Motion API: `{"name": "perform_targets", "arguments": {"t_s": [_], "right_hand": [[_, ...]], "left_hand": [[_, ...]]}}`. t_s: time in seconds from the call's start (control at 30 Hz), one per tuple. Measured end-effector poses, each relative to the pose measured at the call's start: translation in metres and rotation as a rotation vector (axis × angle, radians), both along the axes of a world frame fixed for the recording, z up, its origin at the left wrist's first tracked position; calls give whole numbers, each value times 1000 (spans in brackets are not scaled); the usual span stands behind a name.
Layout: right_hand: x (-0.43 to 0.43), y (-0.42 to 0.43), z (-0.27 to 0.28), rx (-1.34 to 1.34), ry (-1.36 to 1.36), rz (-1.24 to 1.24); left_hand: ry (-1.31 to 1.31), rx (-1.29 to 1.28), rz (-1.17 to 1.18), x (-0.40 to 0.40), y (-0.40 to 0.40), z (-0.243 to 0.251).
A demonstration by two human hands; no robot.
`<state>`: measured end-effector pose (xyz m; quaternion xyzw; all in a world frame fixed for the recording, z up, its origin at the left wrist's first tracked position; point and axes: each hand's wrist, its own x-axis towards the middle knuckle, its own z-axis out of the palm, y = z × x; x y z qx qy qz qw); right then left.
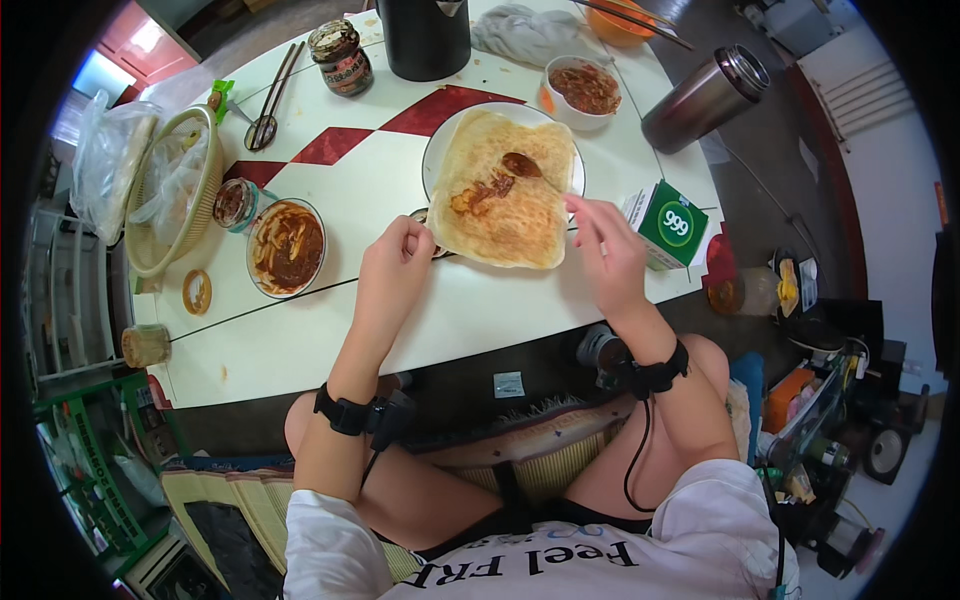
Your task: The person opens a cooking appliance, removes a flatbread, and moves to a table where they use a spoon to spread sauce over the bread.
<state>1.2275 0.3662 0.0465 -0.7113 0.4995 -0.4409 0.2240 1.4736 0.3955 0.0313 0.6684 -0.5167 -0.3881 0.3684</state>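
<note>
A thin square flatbread [517,225] lies over a white plate [579,169], its near edge hanging past the rim. Red-brown sauce [487,191] is smeared left of its middle, and the bowl of a spoon [521,165] with sauce rests on it, its handle pointing toward my right hand [611,247]. The thumb and index fingertip of that hand are at the spoon handle and the bread's right edge; whether they grip either is unclear. My left hand [396,259], fingers curled, is at the bread's lower left edge; its fingertips are partly hidden. A dark round object shows partly behind it.
Left: a bowl of sauce [286,249], an open jar [236,204], a tape roll [196,292], a plastic basket [176,247]. Back: chopsticks [276,90], a sauce jar [341,60], a black pitcher [424,37], a bowl of chopped food [585,86]. Right: a tilted thermos [697,101], a green box [671,225].
</note>
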Motion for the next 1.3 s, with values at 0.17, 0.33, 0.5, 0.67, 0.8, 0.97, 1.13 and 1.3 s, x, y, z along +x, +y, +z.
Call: {"name": "perform_targets", "arguments": {"t_s": [0.17, 0.33, 0.5, 0.67, 0.8, 0.97, 1.13, 1.3], "right_hand": [[-3, 22, -3, -370, 417, 425], [-17, 20, -10, -392, 342, 303], [-10, 11, -12, -214, 318, 86], [1, 32, -16, -408, 366, 355], [-8, 29, -14, -439, 276, 302], [-9, 19, -11, -225, 288, 71], [-5, 39, -9, -382, 351, 387], [-12, 26, -6, -379, 317, 188]], "left_hand": [[20, -33, 20, 0, -2, -3], [-34, -56, 51, 6, -7, -2], [-90, -71, 105, 12, -12, -2], [-82, -62, 113, 13, -14, -2], [-77, -69, 119, 10, -14, 1], [-94, -60, 113, 10, -12, 0], [-94, -44, 104, 11, -11, -1], [-74, -65, 97, 14, -8, -4]]}}
